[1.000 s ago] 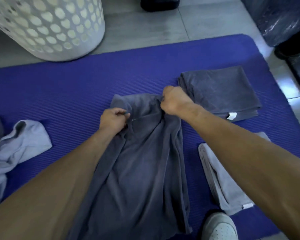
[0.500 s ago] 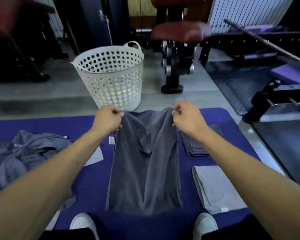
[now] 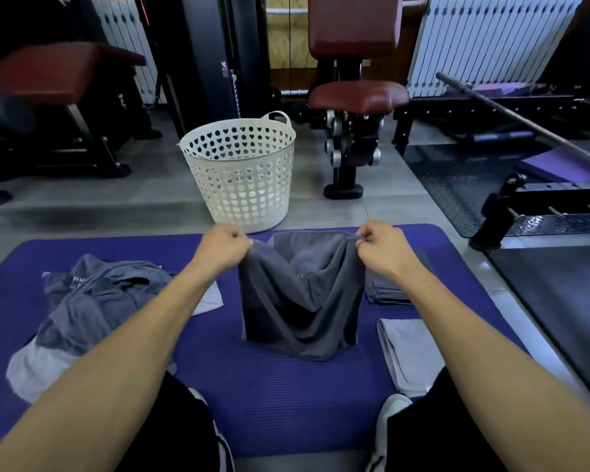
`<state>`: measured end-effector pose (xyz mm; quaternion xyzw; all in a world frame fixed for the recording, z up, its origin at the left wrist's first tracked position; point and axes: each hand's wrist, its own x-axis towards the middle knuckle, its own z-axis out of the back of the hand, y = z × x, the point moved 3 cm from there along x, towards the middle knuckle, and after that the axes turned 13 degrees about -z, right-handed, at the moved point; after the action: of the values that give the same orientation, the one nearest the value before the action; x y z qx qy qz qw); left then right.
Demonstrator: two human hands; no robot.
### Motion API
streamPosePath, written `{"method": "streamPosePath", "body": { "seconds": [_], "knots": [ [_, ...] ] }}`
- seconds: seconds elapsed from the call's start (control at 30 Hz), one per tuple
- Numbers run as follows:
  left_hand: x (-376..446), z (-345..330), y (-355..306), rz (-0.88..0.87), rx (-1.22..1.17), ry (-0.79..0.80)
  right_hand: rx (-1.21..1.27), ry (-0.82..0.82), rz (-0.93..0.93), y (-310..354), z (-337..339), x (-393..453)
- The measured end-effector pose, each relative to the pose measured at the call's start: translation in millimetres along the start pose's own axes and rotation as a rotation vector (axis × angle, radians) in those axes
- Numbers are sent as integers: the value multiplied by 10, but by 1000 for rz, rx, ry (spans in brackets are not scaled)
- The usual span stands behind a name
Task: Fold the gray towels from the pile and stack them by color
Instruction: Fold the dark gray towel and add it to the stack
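Dark gray towel (image 3: 300, 294) hangs at frame centre over the purple mat (image 3: 286, 403); left hand (image 3: 223, 248) and right hand (image 3: 380, 248) each pinch a top corner; slack middle risks an uneven fold; a slipped pinch drops it

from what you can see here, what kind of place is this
Most likely a gym: a weight machine with a dark red padded seat, a barbell bar on a black rack, and a purple exercise mat on the floor.
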<state>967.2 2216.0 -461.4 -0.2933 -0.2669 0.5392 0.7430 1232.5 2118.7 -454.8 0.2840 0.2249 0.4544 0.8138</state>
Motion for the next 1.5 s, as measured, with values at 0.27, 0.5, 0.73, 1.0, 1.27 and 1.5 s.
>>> {"method": "streamPosePath", "body": {
  "seconds": [0.27,0.5,0.73,1.0,1.27,1.5],
  "knots": [
    [181,-89,-36,88,-77,64,69,37,-168,-26,61,191],
    [539,-311,323,46,-408,-156,398,38,-221,-201,-240,731],
    [775,167,5,-236,-516,-389,633,-109,79,168,89,881],
    [217,-281,942,41,-423,-251,314,-136,32,-675,-541,347],
    [-798,-811,1829,110,-219,-29,215,152,-128,-1535,-1373,-304],
    [-1156,-978,2086,73,-52,148,-48,302,-204,-1918,-1681,-626]
  ]
}}
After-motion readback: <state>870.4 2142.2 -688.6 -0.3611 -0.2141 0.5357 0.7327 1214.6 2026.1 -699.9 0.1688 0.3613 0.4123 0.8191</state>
